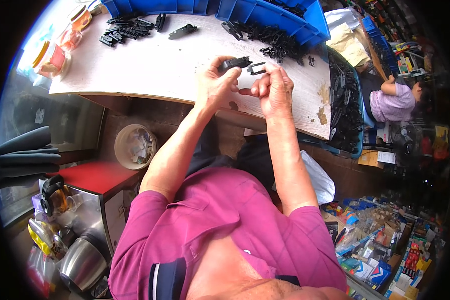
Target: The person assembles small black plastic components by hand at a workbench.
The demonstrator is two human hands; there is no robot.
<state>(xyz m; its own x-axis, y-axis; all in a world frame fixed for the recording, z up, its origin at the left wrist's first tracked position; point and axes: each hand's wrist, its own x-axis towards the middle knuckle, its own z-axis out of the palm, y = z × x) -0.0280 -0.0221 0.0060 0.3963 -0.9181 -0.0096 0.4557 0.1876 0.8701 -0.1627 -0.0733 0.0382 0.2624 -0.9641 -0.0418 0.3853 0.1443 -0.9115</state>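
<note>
Over the near part of the white table [150, 70], my left hand [214, 82] is closed around a black plastic housing [235, 63], long and narrow. Just to its right, my right hand [274, 89] pinches a small black plastic clip [256, 68] between thumb and fingers. The clip's prongs point toward the end of the housing, close to it; whether they touch I cannot tell. Farther off lies a single black plastic piece [183, 31]. A group of similar black pieces [127, 29] rests at the far left, and a heap of small black clips [280, 42] at the far right.
Blue bins [305, 31] line the table's far edge. Jars with orange lids [50, 59] stand at the left edge. A tub of black parts [346, 100] sits past the right edge, with another person [392, 102] beyond. A waste bucket [135, 146] is below on the left.
</note>
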